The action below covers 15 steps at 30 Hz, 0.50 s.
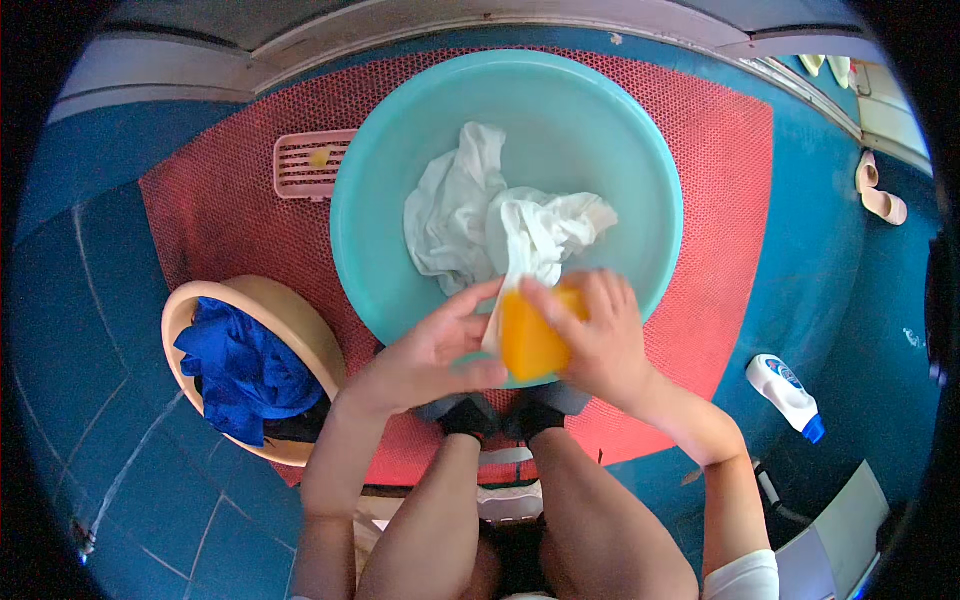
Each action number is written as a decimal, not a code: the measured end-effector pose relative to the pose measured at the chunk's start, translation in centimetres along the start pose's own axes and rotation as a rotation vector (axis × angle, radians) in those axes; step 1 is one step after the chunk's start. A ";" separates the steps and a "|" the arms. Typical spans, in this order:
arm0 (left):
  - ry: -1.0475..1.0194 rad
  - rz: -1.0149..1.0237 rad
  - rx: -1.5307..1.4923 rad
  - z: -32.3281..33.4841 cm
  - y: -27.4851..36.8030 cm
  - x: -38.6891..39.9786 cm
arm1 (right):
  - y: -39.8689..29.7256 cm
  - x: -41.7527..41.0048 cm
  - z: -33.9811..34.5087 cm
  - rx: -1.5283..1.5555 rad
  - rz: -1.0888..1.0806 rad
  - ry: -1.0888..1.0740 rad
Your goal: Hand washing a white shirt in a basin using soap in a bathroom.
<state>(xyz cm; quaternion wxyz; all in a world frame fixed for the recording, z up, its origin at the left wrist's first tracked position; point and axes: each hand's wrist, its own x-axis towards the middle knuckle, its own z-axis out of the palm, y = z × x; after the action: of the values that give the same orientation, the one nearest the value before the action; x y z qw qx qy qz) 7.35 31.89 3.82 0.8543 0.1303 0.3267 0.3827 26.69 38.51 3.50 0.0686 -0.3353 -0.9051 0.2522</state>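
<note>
My right hand (611, 337) grips a blurred orange-yellow block, apparently a bar of laundry soap (536, 337), against a white cloth (536, 232). My left hand (435, 349) holds the near end of that cloth, its fingers at the cloth's left edge and its thumb low beside the soap. Both hands are over the near rim of a large turquoise basin (506, 67). The cloth runs from them down into the basin, where more white fabric (457, 217) lies bunched in cloudy water.
A pink soap dish (307, 191) holding a small yellow piece lies left of the basin on a red mat (720, 187). At lower left, a tilted peach tub (300, 315) contains blue cloth (247, 371). A white bottle (784, 386) and slippers (885, 206) lie at right.
</note>
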 end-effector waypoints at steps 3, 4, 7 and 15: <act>0.218 -0.023 -0.089 -0.1 -0.4 0.2 | -0.7 -0.3 0.5 0.021 0.014 0.007; 0.221 -0.022 -0.084 0.0 -0.1 0.1 | -0.9 -0.5 0.8 0.028 -0.044 0.000; 0.180 -0.044 -0.159 0.4 0.5 0.5 | -0.6 -0.7 1.2 -0.011 -0.142 0.007; 0.120 -0.126 -0.306 -1.4 -0.4 -0.5 | -0.5 -2.1 1.7 0.832 0.413 -0.009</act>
<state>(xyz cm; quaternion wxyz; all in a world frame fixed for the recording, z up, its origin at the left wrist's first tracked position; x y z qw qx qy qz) 6.45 31.24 2.83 0.8653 -0.0449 0.3228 0.3808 27.46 36.15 2.36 0.1416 -0.4513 -0.6416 0.6039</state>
